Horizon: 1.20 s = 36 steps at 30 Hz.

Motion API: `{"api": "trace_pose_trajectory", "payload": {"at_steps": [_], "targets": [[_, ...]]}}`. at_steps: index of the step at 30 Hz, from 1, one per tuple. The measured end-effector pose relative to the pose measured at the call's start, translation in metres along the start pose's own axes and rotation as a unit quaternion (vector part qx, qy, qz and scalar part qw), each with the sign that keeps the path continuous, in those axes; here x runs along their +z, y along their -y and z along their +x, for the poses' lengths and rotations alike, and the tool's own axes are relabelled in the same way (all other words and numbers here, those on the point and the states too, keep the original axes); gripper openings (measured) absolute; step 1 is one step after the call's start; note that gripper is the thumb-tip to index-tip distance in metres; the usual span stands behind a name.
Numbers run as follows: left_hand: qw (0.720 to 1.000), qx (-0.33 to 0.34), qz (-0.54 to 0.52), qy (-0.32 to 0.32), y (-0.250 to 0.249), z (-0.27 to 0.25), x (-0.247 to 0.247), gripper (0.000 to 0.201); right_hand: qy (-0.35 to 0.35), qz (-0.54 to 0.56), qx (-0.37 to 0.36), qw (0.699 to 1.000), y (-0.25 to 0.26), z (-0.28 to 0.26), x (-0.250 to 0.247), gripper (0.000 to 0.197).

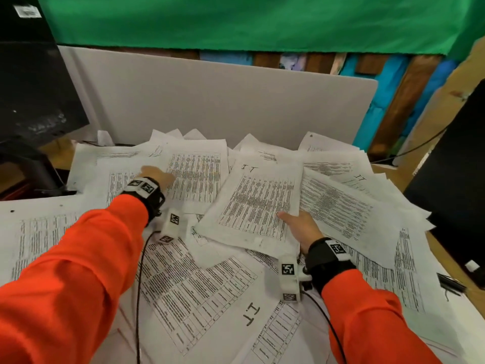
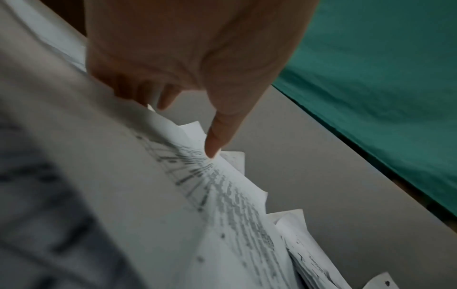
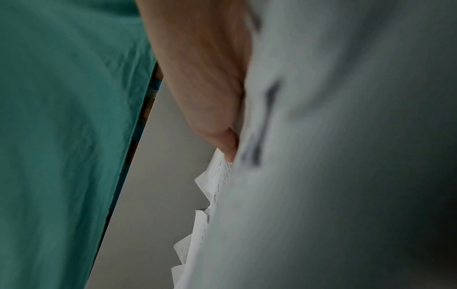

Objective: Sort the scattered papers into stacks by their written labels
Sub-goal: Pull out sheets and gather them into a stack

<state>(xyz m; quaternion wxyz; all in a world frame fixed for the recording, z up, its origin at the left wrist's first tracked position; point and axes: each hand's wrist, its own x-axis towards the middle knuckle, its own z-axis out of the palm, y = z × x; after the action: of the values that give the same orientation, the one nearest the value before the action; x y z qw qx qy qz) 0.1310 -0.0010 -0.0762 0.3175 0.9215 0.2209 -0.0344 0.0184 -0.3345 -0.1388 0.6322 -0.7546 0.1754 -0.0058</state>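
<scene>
Printed sheets lie scattered and overlapping all over the table (image 1: 60, 151). My right hand (image 1: 291, 222) pinches the lower right corner of a sheet labelled "IT" (image 1: 257, 200), thumb on top and fingers hidden beneath; that sheet is lifted slightly off the pile. In the right wrist view the thumb (image 3: 222, 136) presses against this blurred sheet (image 3: 321, 156). My left hand (image 1: 157, 176) reaches to the back left and rests on an unlabelled printed sheet (image 1: 194, 174). The left wrist view shows the straight thumb (image 2: 217, 133) touching the print (image 2: 222, 185); a near sheet hides the fingertips.
Another "IT" sheet (image 1: 210, 292) lies upside down near me, and a third (image 1: 359, 179) at the back right. A grey divider panel (image 1: 210, 101) closes the back under green cloth (image 1: 236, 19). Dark monitors stand at the left (image 1: 34, 88) and right (image 1: 454, 179). A black clip (image 1: 450, 282) lies at the right edge.
</scene>
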Motion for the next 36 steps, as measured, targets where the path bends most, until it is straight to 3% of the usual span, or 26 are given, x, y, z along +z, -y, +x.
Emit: {"api": "trace_pose_trajectory", "payload": {"at_steps": [2, 5, 9, 12, 13, 15, 16, 18, 22, 26, 31, 36], "targets": [[0.998, 0.042, -0.024, 0.026, 0.009, -0.005, -0.001, 0.059, 0.003, 0.012, -0.008, 1.000, -0.001, 0.000, -0.001, 0.037], [0.987, 0.144, -0.033, -0.060, -0.006, -0.024, -0.009, 0.029, 0.004, 0.017, -0.021, 1.000, -0.001, -0.002, 0.000, 0.041], [0.937, 0.274, -0.093, -0.193, -0.053, -0.068, -0.047, 0.023, 0.011, 0.041, -0.018, 0.999, 0.002, -0.007, -0.001, 0.035], [0.897, 0.352, -0.170, -0.207, -0.082, -0.102, -0.074, 0.026, 0.022, 0.058, -0.011, 0.998, 0.004, -0.010, -0.002, 0.029], [0.896, 0.357, -0.194, -0.182, -0.087, -0.105, -0.074, 0.027, 0.023, 0.062, -0.004, 0.998, 0.005, -0.009, -0.002, 0.029], [0.919, 0.324, -0.204, -0.096, -0.086, -0.105, -0.057, 0.029, 0.018, 0.053, 0.008, 0.998, 0.005, -0.009, -0.001, 0.021], [0.936, 0.297, -0.184, -0.054, -0.082, -0.103, -0.040, 0.029, 0.015, 0.040, 0.005, 0.999, 0.004, -0.008, -0.001, 0.018], [0.960, 0.255, -0.119, 0.004, -0.071, -0.101, 0.001, 0.029, 0.009, 0.024, -0.002, 1.000, -0.003, -0.002, -0.003, 0.031], [0.973, 0.206, -0.029, 0.100, -0.053, -0.097, 0.058, 0.031, 0.037, 0.074, -0.006, 0.997, 0.007, -0.015, -0.004, 0.030], [0.974, 0.192, 0.019, 0.116, -0.043, -0.084, 0.064, 0.040, 0.026, 0.181, 0.043, 0.982, 0.013, -0.020, -0.008, 0.063], [0.968, 0.184, 0.024, 0.168, -0.040, -0.088, 0.073, 0.061, 0.045, 0.117, 0.049, 0.991, 0.018, -0.015, 0.004, 0.054], [0.959, 0.173, -0.087, 0.208, -0.031, -0.077, 0.056, 0.097, 0.063, 0.092, -0.007, 0.994, 0.034, -0.007, 0.015, 0.036]]}}
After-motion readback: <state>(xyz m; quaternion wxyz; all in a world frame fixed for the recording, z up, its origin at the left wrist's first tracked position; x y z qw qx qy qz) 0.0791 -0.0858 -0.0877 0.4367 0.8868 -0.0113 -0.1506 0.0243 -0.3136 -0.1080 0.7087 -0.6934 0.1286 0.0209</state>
